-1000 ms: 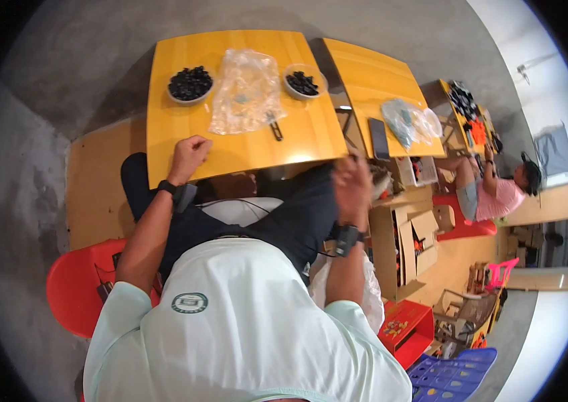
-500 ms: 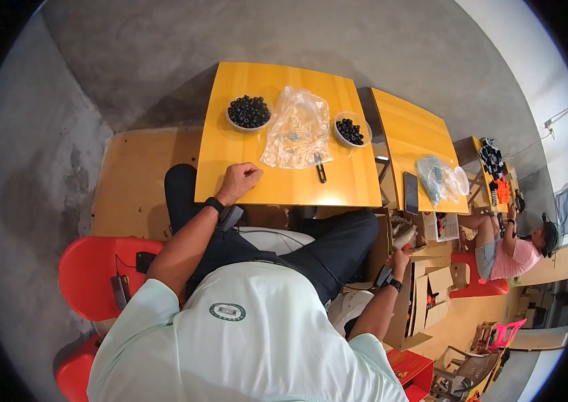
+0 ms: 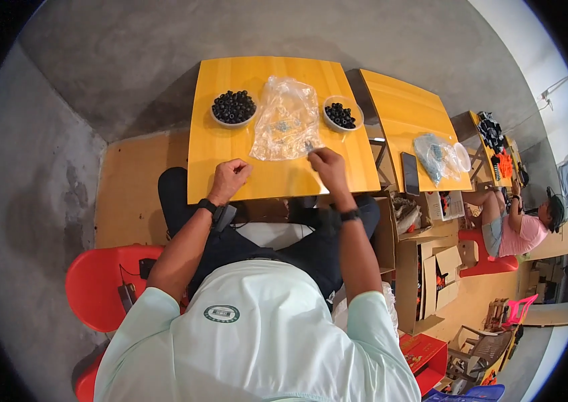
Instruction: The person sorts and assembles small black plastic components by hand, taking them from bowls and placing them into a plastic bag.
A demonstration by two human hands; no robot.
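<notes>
A crumpled clear plastic bag (image 3: 286, 120) lies on the yellow table (image 3: 217, 151), with small greyish pieces on it. My right hand (image 3: 328, 169) is at the bag's near right corner, its fingers closed and pointing down. Small dark pieces show at its fingertips; what it grips, if anything, is hidden. My left hand (image 3: 230, 179) rests near the table's front edge with fingers curled together, and I cannot make out anything in it. Left of the bag stands a bowl of black beads (image 3: 233, 107). A smaller bowl of black beads (image 3: 341, 115) stands to its right.
On a second yellow table (image 3: 401, 100) at right are a phone (image 3: 410, 173) and a bag of bluish pieces (image 3: 432, 159). Open cardboard boxes (image 3: 424, 285) stand on the floor at my right. Farther right a person (image 3: 521, 231) sits on a red stool.
My right hand has come from beside the boxes up to the table, over the spot where a slim black piece lay. My left hand has stayed nearly in place.
</notes>
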